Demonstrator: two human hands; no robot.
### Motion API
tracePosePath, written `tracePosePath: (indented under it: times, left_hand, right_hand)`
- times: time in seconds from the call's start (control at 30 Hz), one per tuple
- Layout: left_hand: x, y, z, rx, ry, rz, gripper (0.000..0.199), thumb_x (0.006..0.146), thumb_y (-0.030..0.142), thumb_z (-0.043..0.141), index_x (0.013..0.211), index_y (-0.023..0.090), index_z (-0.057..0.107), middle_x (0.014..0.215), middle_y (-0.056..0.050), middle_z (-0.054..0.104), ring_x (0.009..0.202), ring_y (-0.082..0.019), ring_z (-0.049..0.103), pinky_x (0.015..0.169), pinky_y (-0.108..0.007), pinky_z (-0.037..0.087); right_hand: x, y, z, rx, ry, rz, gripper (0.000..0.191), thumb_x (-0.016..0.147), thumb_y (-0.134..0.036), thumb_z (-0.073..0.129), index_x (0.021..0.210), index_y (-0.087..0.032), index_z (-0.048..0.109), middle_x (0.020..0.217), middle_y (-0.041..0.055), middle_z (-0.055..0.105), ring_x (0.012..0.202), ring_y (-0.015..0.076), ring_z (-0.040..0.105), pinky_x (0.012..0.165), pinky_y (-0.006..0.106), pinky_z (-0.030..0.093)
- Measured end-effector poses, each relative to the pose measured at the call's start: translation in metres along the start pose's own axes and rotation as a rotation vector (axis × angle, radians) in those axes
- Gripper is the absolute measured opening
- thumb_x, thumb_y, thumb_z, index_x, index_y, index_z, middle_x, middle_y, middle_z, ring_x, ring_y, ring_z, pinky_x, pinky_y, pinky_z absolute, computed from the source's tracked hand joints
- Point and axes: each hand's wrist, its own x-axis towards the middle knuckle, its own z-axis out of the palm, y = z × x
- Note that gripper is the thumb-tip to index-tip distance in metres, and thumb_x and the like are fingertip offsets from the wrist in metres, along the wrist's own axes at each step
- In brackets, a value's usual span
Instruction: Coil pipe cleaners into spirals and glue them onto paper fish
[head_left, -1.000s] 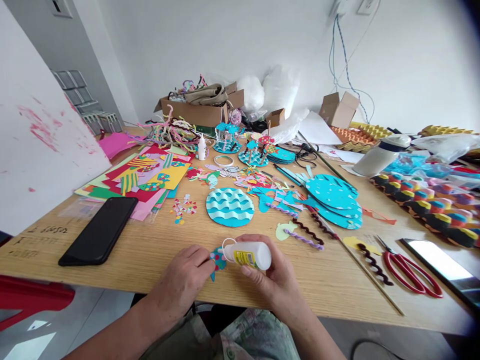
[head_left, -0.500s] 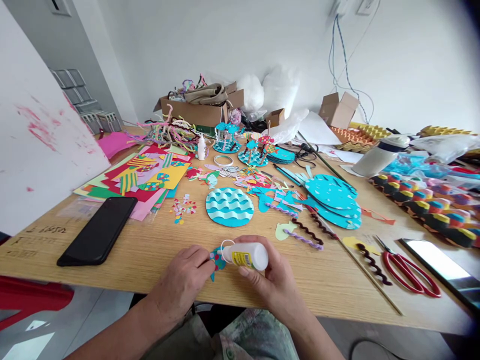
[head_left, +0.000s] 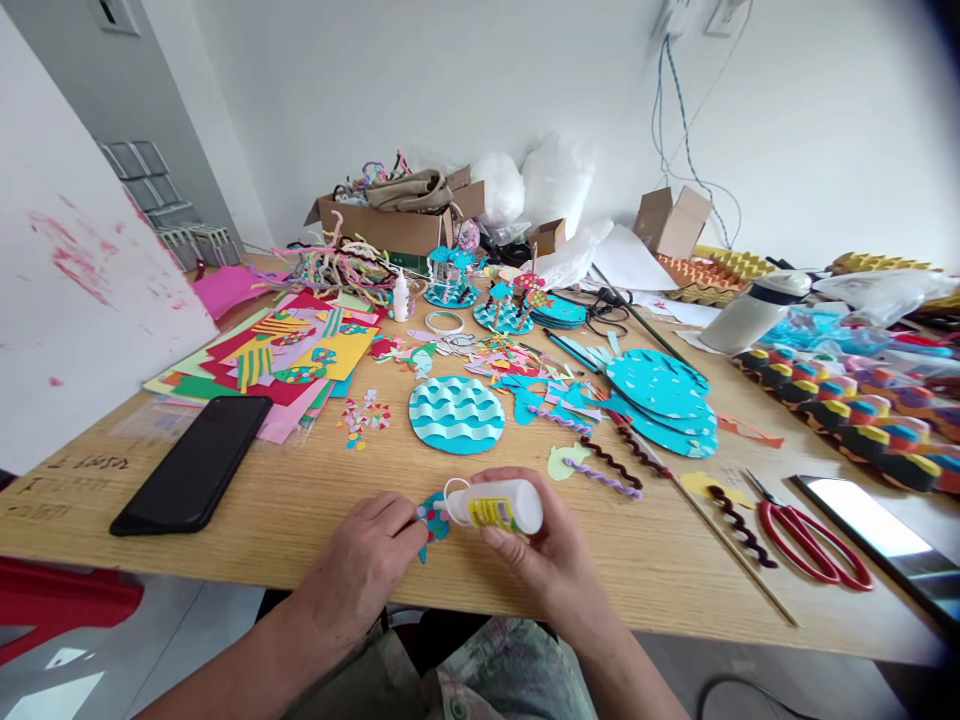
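My right hand (head_left: 551, 550) is wrapped round a white glue bottle (head_left: 506, 505) with a yellow label, tilted nearly flat, its nozzle pointing left. The nozzle tip is at a small blue paper fish (head_left: 435, 520) with red and pink dots, near the table's front edge. My left hand (head_left: 367, 560) pinches the fish's left side between its fingertips, which hide part of it. Beyond the hands lies a blue paper oval (head_left: 457, 445) with pale wavy strips across it.
A black phone (head_left: 191, 465) lies at left, below coloured paper sheets (head_left: 349, 350). Small paper bits (head_left: 365, 418) lie beside the oval. Twisted pipe cleaners (head_left: 611, 462), a thin stick (head_left: 731, 548), red-handled scissors (head_left: 810, 540) and a tablet (head_left: 877, 530) are at right.
The view has shifted slightly. The glue bottle has moved slightly right relative to the fish. Both hands keep their hold.
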Motion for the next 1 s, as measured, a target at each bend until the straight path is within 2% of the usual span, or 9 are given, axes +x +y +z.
tracePosePath:
  times: [0.13, 0.23, 0.33, 0.4, 0.63, 0.77, 0.9, 1.0]
  left_hand:
    - [0.0, 0.001, -0.001, 0.004, 0.005, 0.007, 0.011, 0.081, 0.008, 0.052, 0.075, 0.017, 0.055, 0.077, -0.003, 0.058, 0.073, -0.019, 0.056, 0.063, -0.033, 0.05]
    - [0.002, 0.0, -0.001, -0.018, 0.053, -0.035, 0.015, 0.079, 0.004, 0.05, 0.085, 0.018, 0.054, 0.079, -0.003, 0.06, 0.073, -0.019, 0.058, 0.066, -0.033, 0.051]
    - [0.005, -0.003, -0.001, -0.107, 0.108, -0.112, 0.024, 0.076, 0.002, 0.049, 0.095, 0.018, 0.052, 0.085, -0.004, 0.062, 0.079, -0.019, 0.059, 0.069, -0.032, 0.052]
    - [0.007, -0.007, -0.002, -0.152, 0.093, -0.119, 0.024, 0.076, 0.004, 0.049, 0.095, 0.019, 0.052, 0.088, -0.004, 0.063, 0.082, -0.019, 0.06, 0.072, -0.032, 0.051]
    - [0.014, -0.01, -0.011, -0.115, -0.052, -0.037, 0.031, 0.078, 0.007, 0.051, 0.107, 0.019, 0.054, 0.097, -0.004, 0.061, 0.089, -0.019, 0.057, 0.078, -0.032, 0.049]
    - [0.017, -0.008, -0.016, -0.085, -0.114, 0.007, 0.02, 0.081, 0.011, 0.048, 0.097, 0.019, 0.059, 0.089, -0.003, 0.059, 0.082, -0.018, 0.057, 0.072, -0.03, 0.05]
    - [0.018, -0.01, -0.016, -0.025, -0.114, 0.096, 0.019, 0.085, 0.011, 0.043, 0.093, 0.016, 0.06, 0.084, -0.003, 0.059, 0.078, -0.017, 0.056, 0.068, -0.029, 0.051]
    - [0.016, -0.014, -0.013, 0.038, -0.072, 0.185, 0.022, 0.088, 0.012, 0.04, 0.093, 0.016, 0.06, 0.088, -0.004, 0.061, 0.082, -0.017, 0.057, 0.072, -0.029, 0.05]
  right_hand:
    - [0.001, 0.007, -0.006, 0.16, 0.128, 0.01, 0.028, 0.077, -0.026, 0.064, 0.103, -0.028, 0.053, 0.102, -0.0011, 0.06, 0.09, 0.0157, 0.057, 0.076, 0.025, 0.045]
    - [0.001, 0.012, -0.01, 0.254, 0.191, 0.02, 0.026, 0.077, -0.027, 0.064, 0.101, -0.028, 0.053, 0.103, 0.0001, 0.059, 0.09, 0.0172, 0.057, 0.075, 0.028, 0.046]
    - [0.001, 0.013, -0.012, 0.287, 0.219, 0.019, 0.025, 0.077, -0.026, 0.065, 0.1, -0.027, 0.054, 0.103, 0.0012, 0.058, 0.091, 0.0188, 0.056, 0.074, 0.03, 0.047]
    - [0.001, 0.013, -0.013, 0.296, 0.218, 0.019, 0.025, 0.077, -0.026, 0.065, 0.1, -0.026, 0.054, 0.103, 0.0018, 0.058, 0.091, 0.0189, 0.056, 0.073, 0.03, 0.047]
    - [0.0, 0.014, -0.013, 0.293, 0.212, 0.034, 0.025, 0.076, -0.026, 0.066, 0.098, -0.026, 0.056, 0.103, 0.0012, 0.058, 0.088, 0.0172, 0.056, 0.073, 0.029, 0.047]
    - [-0.001, 0.013, -0.012, 0.307, 0.217, 0.027, 0.025, 0.075, -0.027, 0.066, 0.098, -0.025, 0.056, 0.1, 0.0019, 0.06, 0.085, 0.0171, 0.057, 0.072, 0.029, 0.048]
    - [0.0, 0.011, -0.011, 0.296, 0.241, 0.036, 0.027, 0.074, -0.028, 0.067, 0.097, -0.023, 0.056, 0.099, 0.0039, 0.061, 0.085, 0.0187, 0.058, 0.07, 0.03, 0.049]
    - [0.0, 0.009, -0.011, 0.286, 0.247, 0.047, 0.026, 0.073, -0.029, 0.067, 0.097, -0.023, 0.057, 0.1, 0.0043, 0.062, 0.085, 0.0192, 0.059, 0.069, 0.03, 0.05]
